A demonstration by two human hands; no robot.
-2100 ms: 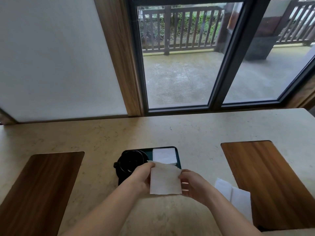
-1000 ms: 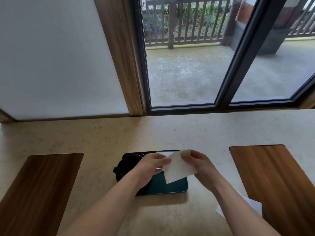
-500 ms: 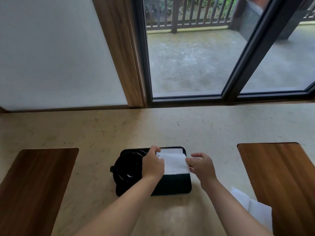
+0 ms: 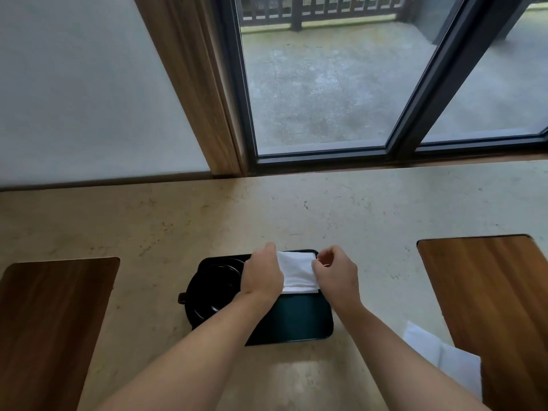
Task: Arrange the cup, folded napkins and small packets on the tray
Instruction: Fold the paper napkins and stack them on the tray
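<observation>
A dark green tray [image 4: 299,321] lies on the stone counter in front of me. A black cup on a black saucer [image 4: 212,287] sits on the tray's left part. White folded napkins [image 4: 296,272] lie stacked in the tray's far right corner. My left hand [image 4: 261,275] covers the stack's left edge and my right hand [image 4: 336,275] is at its right edge, fingers curled onto the paper. I see no small packets.
More white napkins [image 4: 444,355] lie on the counter at the near right, beside a wooden inlay [image 4: 492,292]. Another wooden inlay [image 4: 50,315] is at the left. A window [image 4: 326,84] and wall back the counter.
Both hands carried a folded napkin from above the counter's near side onto the tray and laid it on the napkin lying in the far right corner.
</observation>
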